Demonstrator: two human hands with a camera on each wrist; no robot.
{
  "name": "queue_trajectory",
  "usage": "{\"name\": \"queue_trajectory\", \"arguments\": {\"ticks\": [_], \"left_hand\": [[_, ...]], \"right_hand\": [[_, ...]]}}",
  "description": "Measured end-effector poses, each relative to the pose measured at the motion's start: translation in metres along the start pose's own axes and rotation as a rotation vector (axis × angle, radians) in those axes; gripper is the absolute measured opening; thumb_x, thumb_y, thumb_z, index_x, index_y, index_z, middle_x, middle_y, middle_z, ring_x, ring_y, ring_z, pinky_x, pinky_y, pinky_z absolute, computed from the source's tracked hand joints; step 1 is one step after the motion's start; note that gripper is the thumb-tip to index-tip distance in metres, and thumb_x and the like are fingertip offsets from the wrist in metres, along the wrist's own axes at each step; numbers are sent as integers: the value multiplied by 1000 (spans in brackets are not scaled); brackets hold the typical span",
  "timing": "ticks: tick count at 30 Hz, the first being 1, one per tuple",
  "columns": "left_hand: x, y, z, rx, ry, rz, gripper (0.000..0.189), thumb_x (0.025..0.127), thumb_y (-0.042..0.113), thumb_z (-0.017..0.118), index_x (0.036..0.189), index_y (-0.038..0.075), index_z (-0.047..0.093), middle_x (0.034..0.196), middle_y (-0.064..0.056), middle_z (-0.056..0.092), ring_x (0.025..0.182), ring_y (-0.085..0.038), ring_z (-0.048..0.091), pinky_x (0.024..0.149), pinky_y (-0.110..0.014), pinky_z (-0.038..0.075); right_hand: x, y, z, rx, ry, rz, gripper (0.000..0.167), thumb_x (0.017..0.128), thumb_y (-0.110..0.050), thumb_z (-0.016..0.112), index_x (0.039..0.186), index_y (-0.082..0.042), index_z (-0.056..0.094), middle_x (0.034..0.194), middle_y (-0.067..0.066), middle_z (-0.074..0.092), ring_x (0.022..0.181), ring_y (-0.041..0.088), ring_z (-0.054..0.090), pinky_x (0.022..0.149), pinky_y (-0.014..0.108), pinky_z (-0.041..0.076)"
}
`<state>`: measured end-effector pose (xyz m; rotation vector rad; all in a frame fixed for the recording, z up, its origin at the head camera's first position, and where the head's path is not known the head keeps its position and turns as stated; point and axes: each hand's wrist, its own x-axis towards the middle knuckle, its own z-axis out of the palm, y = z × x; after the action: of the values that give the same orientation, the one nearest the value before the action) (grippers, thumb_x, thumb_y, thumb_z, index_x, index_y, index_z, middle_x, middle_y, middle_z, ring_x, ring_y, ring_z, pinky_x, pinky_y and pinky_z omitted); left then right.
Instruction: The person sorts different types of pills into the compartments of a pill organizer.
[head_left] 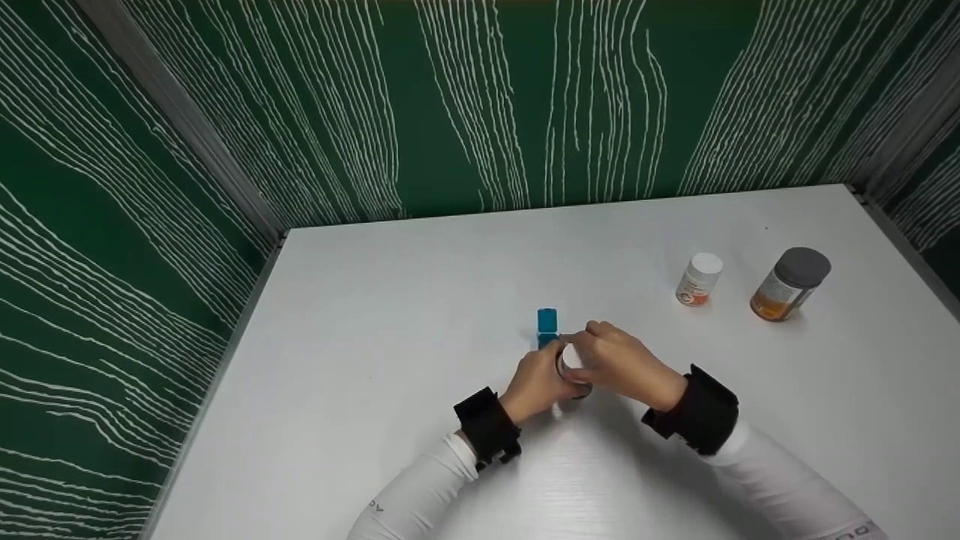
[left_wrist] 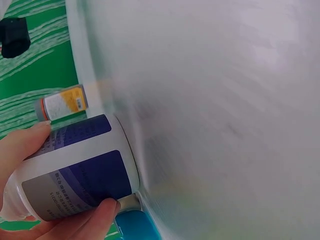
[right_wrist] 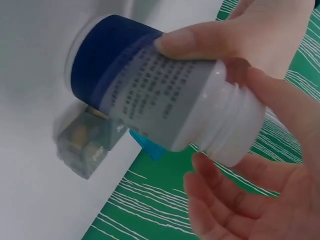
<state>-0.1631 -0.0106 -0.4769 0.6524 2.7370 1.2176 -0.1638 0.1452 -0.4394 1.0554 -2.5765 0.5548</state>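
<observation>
A white pill bottle (right_wrist: pixel 150 95) with a blue and grey label is held in my left hand (head_left: pixel 541 381), thumb on one side and fingers on the other. Its threaded neck shows no cap in the right wrist view. My right hand (head_left: pixel 624 366) curls round the neck end, thumb on one side and fingertips on the other. Beside the bottle's base, a small clear pill organizer (right_wrist: pixel 82 145) has pale pieces inside. A blue lid (head_left: pixel 547 320) of it stands out past my left hand. The bottle's mouth is turned from view.
On the right of the white table (head_left: pixel 390 315) stand a small white bottle (head_left: pixel 699 280) with an orange label and a larger amber bottle (head_left: pixel 790 285) with a grey cap. Green walls with white lines (head_left: pixel 450 97) border the table.
</observation>
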Motion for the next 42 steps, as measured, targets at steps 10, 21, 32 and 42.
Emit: {"name": "queue_trajectory", "arguments": {"ticks": [10, 21, 32, 42], "left_hand": [[-1, 2, 0, -48, -18, -23, 48, 66, 19, 78, 104, 5, 53, 98, -6, 62, 87, -10, 58, 74, -19, 44], [-1, 2, 2, -22, 4, -39, 51, 61, 20, 80, 102, 5, 54, 94, -4, 63, 85, -11, 58, 73, -19, 43], [-1, 2, 2, -23, 4, -40, 50, 62, 20, 80, 102, 5, 53, 94, -4, 63, 85, -11, 58, 73, -19, 43], [-1, 1, 1, -28, 3, -40, 50, 62, 21, 80, 101, 4, 53, 95, -5, 62, 86, -11, 58, 74, -19, 44]], "right_hand": [[6, 18, -36, 386, -182, 219, 37, 73, -6, 70, 105, 3, 54, 92, 10, 57, 80, 21, 55, 69, 33, 46], [-40, 98, -14, 591, -138, 492, 45, 72, 4, 66, 112, 17, 48, 113, 34, 49, 104, 47, 47, 86, 49, 40], [-60, 117, -10, 327, -194, 538, 37, 67, 0, 70, 96, 17, 56, 92, 30, 59, 88, 42, 54, 77, 52, 40], [-65, 109, -8, 167, -128, 510, 51, 64, -3, 74, 105, 17, 52, 100, 34, 49, 92, 46, 48, 77, 55, 39]]}}
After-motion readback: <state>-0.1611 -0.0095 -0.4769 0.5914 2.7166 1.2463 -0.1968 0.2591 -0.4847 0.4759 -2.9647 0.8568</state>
